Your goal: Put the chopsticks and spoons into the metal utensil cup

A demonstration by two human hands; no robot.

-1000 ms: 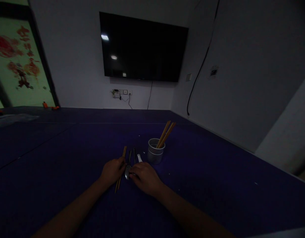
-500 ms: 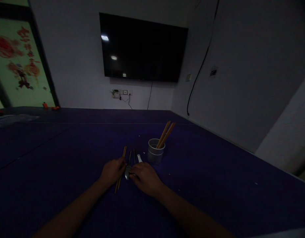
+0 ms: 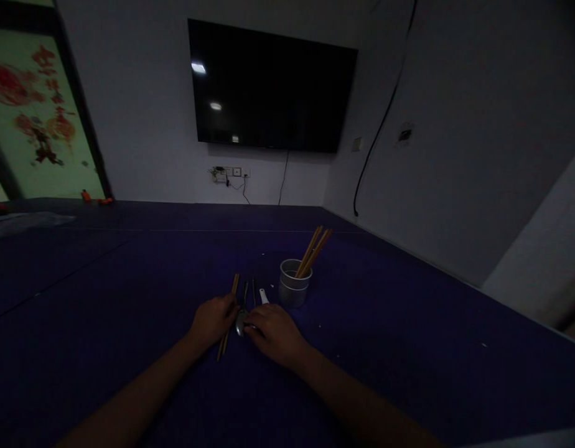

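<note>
A pair of wooden chopsticks (image 3: 234, 285) lies on the purple surface, running under my left hand (image 3: 213, 320), whose fingers are closed on them. Just to the right is a metal spoon (image 3: 240, 326), bowl toward me, its dark handle pointing away. My right hand (image 3: 274, 333) rests low with its fingers curled together beside the spoon bowl. Its fingers cover the near ends of a thin dark-handled utensil (image 3: 254, 292) and a white-handled utensil (image 3: 263, 296), so their kinds and the exact grip are hidden.
Behind my right hand stands a grey metal cup (image 3: 293, 292) with several chopsticks (image 3: 313, 252) leaning right in it. Small white specks dot the purple surface (image 3: 385, 361). Clear plastic (image 3: 30, 222) lies far left. A television (image 3: 273, 87) hangs on the wall; a black cable (image 3: 378, 134) dangles at right.
The view has shifted slightly. Both hands and the utensils stay in nearly the same places.
</note>
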